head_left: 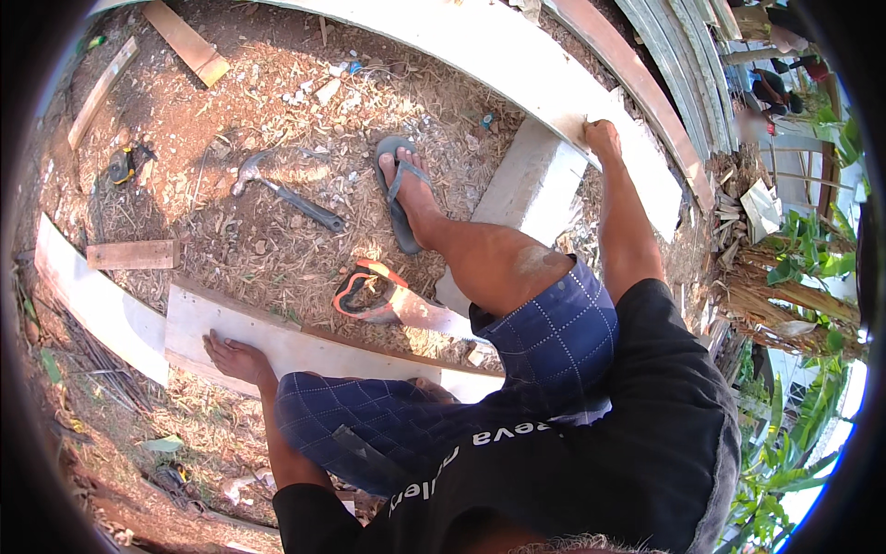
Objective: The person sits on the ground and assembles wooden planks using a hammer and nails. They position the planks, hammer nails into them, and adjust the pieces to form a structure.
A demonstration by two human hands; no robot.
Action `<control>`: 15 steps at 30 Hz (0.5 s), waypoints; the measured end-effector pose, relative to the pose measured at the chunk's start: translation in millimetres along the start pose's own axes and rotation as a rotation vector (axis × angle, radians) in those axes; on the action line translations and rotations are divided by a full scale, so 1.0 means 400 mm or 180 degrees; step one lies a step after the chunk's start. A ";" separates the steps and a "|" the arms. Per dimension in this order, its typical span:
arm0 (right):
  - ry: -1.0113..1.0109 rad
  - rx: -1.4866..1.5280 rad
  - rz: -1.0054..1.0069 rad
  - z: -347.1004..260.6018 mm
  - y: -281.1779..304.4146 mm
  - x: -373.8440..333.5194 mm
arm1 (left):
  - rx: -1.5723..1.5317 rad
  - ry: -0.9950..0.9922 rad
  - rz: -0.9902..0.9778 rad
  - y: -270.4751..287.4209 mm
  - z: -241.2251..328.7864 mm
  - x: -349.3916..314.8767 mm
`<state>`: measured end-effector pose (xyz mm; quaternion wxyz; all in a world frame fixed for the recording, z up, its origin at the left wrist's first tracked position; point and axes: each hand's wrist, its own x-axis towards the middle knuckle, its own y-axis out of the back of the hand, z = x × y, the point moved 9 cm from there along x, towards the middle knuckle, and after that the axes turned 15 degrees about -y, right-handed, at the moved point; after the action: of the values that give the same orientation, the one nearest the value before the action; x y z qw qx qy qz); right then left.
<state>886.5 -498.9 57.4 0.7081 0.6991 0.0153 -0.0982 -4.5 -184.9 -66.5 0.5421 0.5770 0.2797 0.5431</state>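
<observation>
The long white board (498, 55) is running beyond the sandaled foot (415, 191) in my head view; the right hand (604, 141) is touching it with bent fingers, whose grip I cannot tell. The left hand (238, 358) is resting, fingers open, on a shorter pale board (291, 344).

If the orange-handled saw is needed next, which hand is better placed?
Left hand, probably: it rests on the wooden board, nearer the saw; the right hand touches the long board beyond the right leg.
</observation>
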 end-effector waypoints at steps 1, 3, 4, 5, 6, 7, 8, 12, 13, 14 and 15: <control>-0.0078 0.0394 -0.0227 -0.044 0.006 -0.032 | 0.0010 -0.0041 0.0116 0.016 -0.011 0.001; 0.0546 0.1582 -0.0997 -0.186 0.022 -0.131 | -0.0243 -0.0047 0.0300 0.040 -0.036 0.005; 0.0920 0.1572 -0.1144 -0.234 0.041 -0.152 | -0.0606 0.0021 0.0448 0.048 0.008 0.040; 0.1272 0.1414 -0.1497 -0.320 0.036 -0.272 | -0.0911 0.0059 0.0597 0.071 0.045 0.076; 0.1602 0.1297 -0.1820 -0.393 0.058 -0.395 | -0.1258 0.0074 0.0747 0.088 0.094 0.115; 0.2042 0.0948 -0.2225 -0.479 0.053 -0.567 | -0.2218 0.0215 0.0279 0.050 0.154 0.137; 0.2477 0.0602 -0.2529 -0.543 0.043 -0.731 | -0.3167 0.0558 -0.0196 0.011 0.220 0.146; 0.4060 -0.0132 -0.3774 -0.640 -0.128 -1.254 | -0.5538 0.1209 -0.1432 -0.013 0.484 0.116; 0.4378 -0.0464 -0.3531 -0.651 -0.164 -1.352 | -0.5841 0.1364 -0.1525 -0.014 0.507 0.097; 0.4685 -0.0794 -0.3263 -0.656 -0.195 -1.448 | -0.6200 0.1711 -0.1111 -0.012 0.491 0.085; 0.4770 -0.0873 -0.3154 -0.663 -0.227 -1.516 | -0.6544 0.2056 -0.0673 -0.015 0.477 0.070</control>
<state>308.1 -164.3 58.3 0.4664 0.4028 0.7822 0.0916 181.8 -219.5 -29.0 0.7113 -0.3511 -0.1317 0.5945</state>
